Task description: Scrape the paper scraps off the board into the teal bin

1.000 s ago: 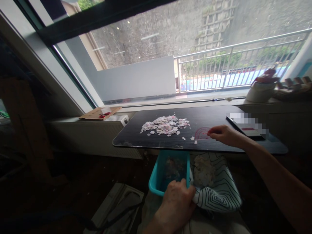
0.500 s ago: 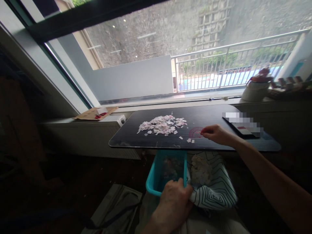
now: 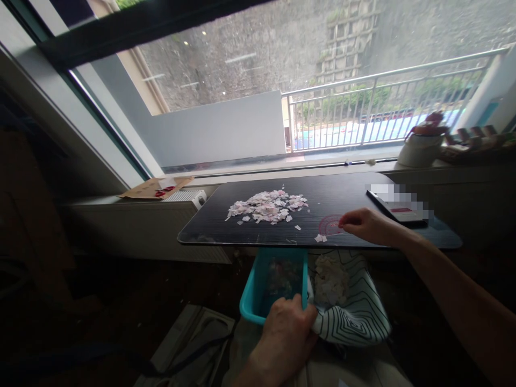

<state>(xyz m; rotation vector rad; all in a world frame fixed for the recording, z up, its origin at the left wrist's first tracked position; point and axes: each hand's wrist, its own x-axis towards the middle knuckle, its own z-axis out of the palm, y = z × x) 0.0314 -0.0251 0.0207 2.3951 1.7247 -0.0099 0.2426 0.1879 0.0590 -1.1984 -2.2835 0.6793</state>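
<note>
My right hand (image 3: 360, 224) pinches the end of a clear pink protractor (image 3: 328, 226), which lies flat at the front of the dark table (image 3: 213, 223). Two small paper scraps (image 3: 321, 238) touch the protractor's near left edge. Further left is a heap of torn paper pieces (image 3: 268, 207), apart from the hand. Below the table edge, my left hand (image 3: 284, 330) is closed around the near right rim of a turquoise bin (image 3: 252, 301). Some scraps show dimly inside the bin. Beside it sits a patterned cloth bag (image 3: 363, 322) with pale paper pieces (image 3: 331, 279) in it.
A dark tablet-like object (image 3: 397, 209), partly blurred out, rests at the table's right. Red-handled scissors (image 3: 165, 191) lie on brown paper (image 3: 141, 189) on the sill at left. A white jug-like container (image 3: 421, 148) stands on the right sill.
My right hand has drawn the protractor right and slightly nearer. Two scraps by its edge have shifted toward the table's front edge. My left hand keeps its grip on the bin.
</note>
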